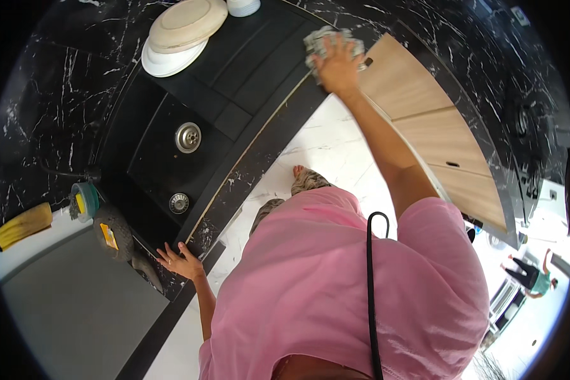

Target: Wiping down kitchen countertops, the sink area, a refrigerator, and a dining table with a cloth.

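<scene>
My right hand point(340, 68) is at the far end of the black sink point(259, 76), its spread fingers pressed over a bunched, patterned grey-and-white cloth point(315, 43). The cloth lies on the dark counter by the sink's corner, partly hidden under the palm. Near the sink's left front corner, my left hand point(185, 263) rests on the marbled front edge point(234, 183) with its fingers apart and nothing in them. Two metal drains sit in the basin, a larger one point(188, 137) and a smaller one point(178, 202).
Stacked plates point(189, 25) and a white bowl point(243, 6) stand at the sink's far side. By its left end are a dark grey item point(113, 231) with an orange label, a teal container point(85, 201) and a yellow cloth point(25, 227). Wooden cabinet doors point(418, 95) curve along the right.
</scene>
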`<state>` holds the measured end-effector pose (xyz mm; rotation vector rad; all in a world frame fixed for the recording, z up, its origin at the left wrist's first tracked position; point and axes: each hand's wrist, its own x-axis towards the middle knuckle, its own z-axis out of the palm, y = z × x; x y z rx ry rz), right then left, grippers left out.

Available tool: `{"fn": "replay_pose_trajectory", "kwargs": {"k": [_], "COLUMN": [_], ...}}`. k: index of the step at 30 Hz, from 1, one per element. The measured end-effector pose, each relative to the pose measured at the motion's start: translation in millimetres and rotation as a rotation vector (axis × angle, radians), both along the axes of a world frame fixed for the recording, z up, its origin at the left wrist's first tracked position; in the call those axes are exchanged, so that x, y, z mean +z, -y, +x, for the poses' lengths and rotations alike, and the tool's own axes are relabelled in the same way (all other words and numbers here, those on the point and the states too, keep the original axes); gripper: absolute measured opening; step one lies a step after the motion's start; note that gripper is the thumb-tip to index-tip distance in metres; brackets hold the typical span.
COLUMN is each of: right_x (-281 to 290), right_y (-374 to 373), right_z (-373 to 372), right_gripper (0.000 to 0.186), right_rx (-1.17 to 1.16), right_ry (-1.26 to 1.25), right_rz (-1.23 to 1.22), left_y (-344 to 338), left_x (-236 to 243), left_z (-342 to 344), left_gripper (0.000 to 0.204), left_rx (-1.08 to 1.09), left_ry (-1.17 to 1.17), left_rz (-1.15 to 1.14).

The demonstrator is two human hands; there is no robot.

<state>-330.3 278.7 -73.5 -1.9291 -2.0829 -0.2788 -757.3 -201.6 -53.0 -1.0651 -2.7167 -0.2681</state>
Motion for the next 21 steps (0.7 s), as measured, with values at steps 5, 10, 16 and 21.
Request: {"fn": "replay_pose_trajectory", "kwargs": {"k": [5, 10, 16, 21], "right_x": [17.7, 31.4, 24.6, 16.3], "right_y": [121.8, 210.9, 225.9, 246.2], "right_z": [-87.9, -138.9, -131.0, -156.7], "right_gripper": [0.066, 0.066, 0.062, 0.062], "right_rx": [0.241, 0.489, 0.619, 0.416], "right_ry": [-0.115, -0.153, -0.213, -0.184], "right_rz": [-0.019, -0.112, -0.098, -0.018], "left_y": [-0.9, 3.1, 11.4, 15.9], "left_x": [2.3, -1.0, 2.6, 2.5], "left_z": [-3.9, -7.7, -1.9, -0.5], "left_gripper": [0.063, 0.058, 0.053, 0.054], "left_rx": [-0.007, -0.038, -0.148, -0.308], "left_ry": [0.04, 0.051, -0.061, 0.023], "left_rz": [-0.016, 0.017, 0.045, 0.141]}}
